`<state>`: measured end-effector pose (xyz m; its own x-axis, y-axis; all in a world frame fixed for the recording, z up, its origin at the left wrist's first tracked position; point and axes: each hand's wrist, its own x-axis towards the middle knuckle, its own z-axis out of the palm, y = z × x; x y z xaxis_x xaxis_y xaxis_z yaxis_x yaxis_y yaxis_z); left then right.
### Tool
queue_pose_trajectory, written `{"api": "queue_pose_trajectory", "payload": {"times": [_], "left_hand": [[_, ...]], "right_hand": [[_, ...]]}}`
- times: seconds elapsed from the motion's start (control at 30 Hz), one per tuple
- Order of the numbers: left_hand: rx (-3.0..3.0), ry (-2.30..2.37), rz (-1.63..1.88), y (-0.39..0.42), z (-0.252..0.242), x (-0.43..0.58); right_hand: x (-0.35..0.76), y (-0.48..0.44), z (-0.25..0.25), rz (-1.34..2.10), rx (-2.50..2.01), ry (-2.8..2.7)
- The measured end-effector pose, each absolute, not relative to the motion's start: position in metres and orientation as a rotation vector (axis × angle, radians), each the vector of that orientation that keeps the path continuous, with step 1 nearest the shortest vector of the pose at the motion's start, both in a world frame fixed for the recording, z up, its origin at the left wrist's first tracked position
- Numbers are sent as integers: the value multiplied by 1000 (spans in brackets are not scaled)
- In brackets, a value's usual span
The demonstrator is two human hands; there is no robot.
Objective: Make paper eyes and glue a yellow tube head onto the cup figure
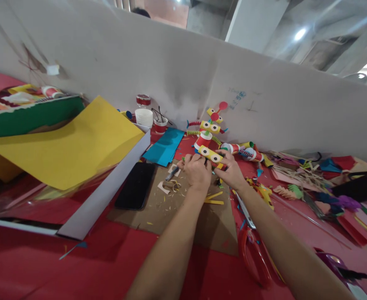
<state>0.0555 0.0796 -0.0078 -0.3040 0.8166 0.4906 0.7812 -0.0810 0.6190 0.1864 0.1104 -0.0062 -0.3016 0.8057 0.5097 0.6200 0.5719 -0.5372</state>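
Both of my hands are together over a brown cardboard sheet [158, 216], closed on a small paper figure with a yellow tube head [210, 154] and two round eyes. My left hand [198, 171] has its fingers curled at the figure's lower left. From the right, my right hand [231, 170] grips it with thumb and fingers near the tube's right end. The figure's lower part is mostly hidden by my fingers. Just behind it stand similar cup figures [203, 139] with spring-like arms. Yellow paper strips [214, 198] and scraps lie on the cardboard, beside a craft knife [171, 173].
A black phone [135, 185] lies left of the cardboard, near a white-edged box [108, 191] with yellow paper [73, 141] over it. Red-handled scissors [255, 254] sit by my right forearm. Blue paper [165, 146], white cups [143, 118] and craft sticks [298, 166] line the partition.
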Motion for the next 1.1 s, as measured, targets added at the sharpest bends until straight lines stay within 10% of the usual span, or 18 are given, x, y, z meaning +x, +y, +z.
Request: {"api": "queue_pose_trajectory", "payload": {"times": [1.1], "left_hand": [[1810, 2186, 1154, 72, 3, 61]], "right_hand": [[183, 109, -6, 551, -1175, -1861]]}}
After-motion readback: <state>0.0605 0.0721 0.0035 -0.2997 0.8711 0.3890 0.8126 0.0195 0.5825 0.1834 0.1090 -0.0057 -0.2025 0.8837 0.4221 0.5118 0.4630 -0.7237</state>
